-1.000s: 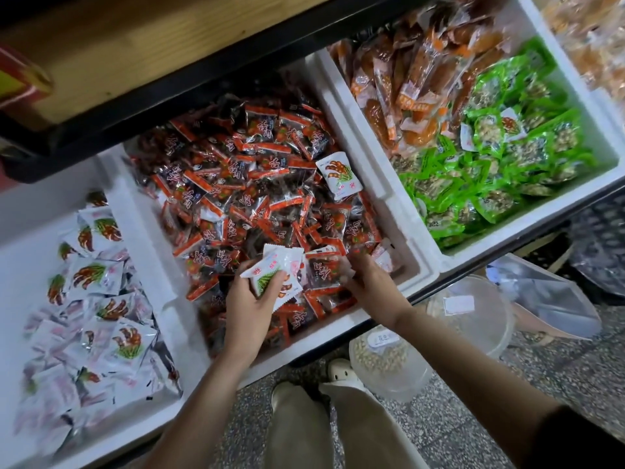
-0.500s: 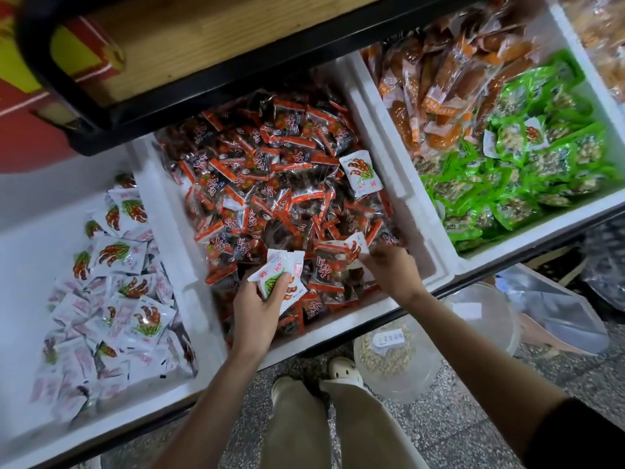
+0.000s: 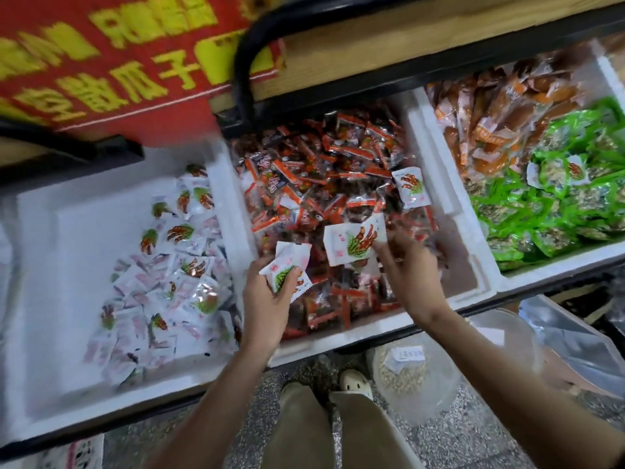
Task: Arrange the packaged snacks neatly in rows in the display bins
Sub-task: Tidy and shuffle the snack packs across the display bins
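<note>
1. Head view, centre of frame: my left hand point(image 3: 267, 299) grips a small stack of white packets point(image 3: 288, 265), fingers curled round it, over the left side of the middle bin point(image 3: 355, 333).
2. My right hand point(image 3: 409, 269) pinches a single white packet point(image 3: 351, 242) by its corner, just right of the stack, above the red packets point(image 3: 321, 177).
3. A stray white packet point(image 3: 411, 187) lies on the red heap by the bin's right wall.
4. Left of frame: loose white packets point(image 3: 176, 282) crowd the right part of the left bin point(image 3: 84, 265).

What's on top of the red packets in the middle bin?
One white packet lies on the red packets by the bin's right wall. The right hand pinches a second packet; the left hand grips a bunch. Deeper layers are covered.
</note>
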The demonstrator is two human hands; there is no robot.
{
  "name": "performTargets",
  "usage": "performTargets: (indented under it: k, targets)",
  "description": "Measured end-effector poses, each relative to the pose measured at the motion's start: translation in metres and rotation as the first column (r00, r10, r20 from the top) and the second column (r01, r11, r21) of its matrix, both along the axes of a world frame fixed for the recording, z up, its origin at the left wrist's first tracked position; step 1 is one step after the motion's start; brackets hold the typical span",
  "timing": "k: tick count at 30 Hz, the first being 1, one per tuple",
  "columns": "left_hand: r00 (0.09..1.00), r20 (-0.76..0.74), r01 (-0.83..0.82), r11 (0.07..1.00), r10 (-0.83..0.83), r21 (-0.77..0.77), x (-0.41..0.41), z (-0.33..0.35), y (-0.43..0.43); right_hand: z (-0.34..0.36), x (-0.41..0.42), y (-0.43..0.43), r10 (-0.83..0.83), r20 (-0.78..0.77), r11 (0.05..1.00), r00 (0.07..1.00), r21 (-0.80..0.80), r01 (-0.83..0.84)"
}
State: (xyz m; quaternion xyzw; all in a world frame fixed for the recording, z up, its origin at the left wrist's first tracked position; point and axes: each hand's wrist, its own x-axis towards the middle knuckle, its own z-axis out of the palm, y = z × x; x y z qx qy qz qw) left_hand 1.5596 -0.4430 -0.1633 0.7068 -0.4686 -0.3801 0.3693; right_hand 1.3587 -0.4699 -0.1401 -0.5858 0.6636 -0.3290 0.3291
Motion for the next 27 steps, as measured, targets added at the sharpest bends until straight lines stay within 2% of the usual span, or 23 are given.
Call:
performTargets:
  k: [4, 9, 14, 17, 18, 19, 23, 27]
  targets:
    - [0.997, 0.034, -0.068, 0.998, 0.068, 0.0, 0.047, -0.002, 0.019, -0.003, 0.069, 0.005, 0.196, 0.046, 0.978, 0.98, 0.067, -0.198]
    - [0.975, 0.166, -0.148, 0.989, 0.145, 0.006, 0.139, 0.004, 0.041, -0.007, 0.171, -0.007, 0.434, -0.038, 0.896, 0.9, 0.125, -0.427]
    - [0.949, 0.286, -0.161, 0.983, 0.13, 0.088, 0.208, 0.004, 0.033, -0.007, 0.245, -0.023, 0.521, -0.051, 0.85, 0.852, 0.121, -0.512]
    - [0.921, 0.372, -0.151, 0.986, 0.113, 0.073, 0.226, 0.002, 0.017, -0.008, 0.262, -0.029, 0.456, 0.191, 0.854, 0.869, 0.18, -0.488]
    - [0.889, 0.447, -0.132, 0.99, 0.099, 0.042, 0.226, 0.002, 0.012, -0.008, 0.26, -0.028, 0.444, 0.249, 0.851, 0.861, 0.181, -0.492]
    - [0.859, 0.506, -0.096, 0.995, 0.081, 0.003, 0.223, 0.004, 0.009, -0.007, 0.255, -0.023, 0.462, 0.242, 0.847, 0.853, 0.162, -0.505]
    - [0.844, 0.532, 0.112, 0.993, -0.07, -0.046, 0.181, 0.008, 0.006, -0.023, 0.202, 0.003, 0.44, 0.088, 0.891, 0.893, 0.079, -0.447]
    - [0.79, 0.529, 0.384, 0.923, -0.31, -0.033, 0.116, -0.004, 0.007, -0.049, 0.122, 0.029, 0.256, -0.151, 0.966, 0.955, 0.002, -0.259]
